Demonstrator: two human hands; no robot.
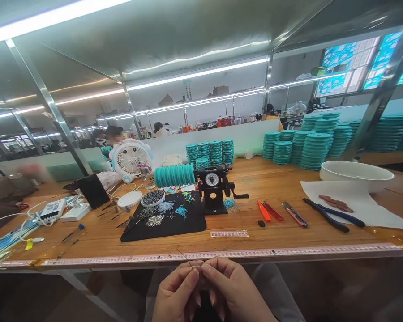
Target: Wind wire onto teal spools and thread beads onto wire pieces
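My left hand (178, 291) and my right hand (234, 286) meet just in front of the table's near edge. Thumb and forefinger of the left are pinched on a thin dark line (185, 258), whose free end sticks up toward the table. The right thumb and forefinger are also pinched, close beside the left fingertips. A fine pale strand seems to run between the two pinches; what exactly the right fingers hold is too small to make out. Beyond the hands, a ruler tape (137, 259) runs along the table edge.
A black mat (184, 219) bears small beads and metal parts, with a bowl of grey beads (152, 197). Behind stands a hand-cranked winder (214, 192) carrying teal spools (174, 175). Rightward lie an orange-handled tool (263, 210), snips (293, 213), pliers (334, 215) and a white bowl (356, 172).
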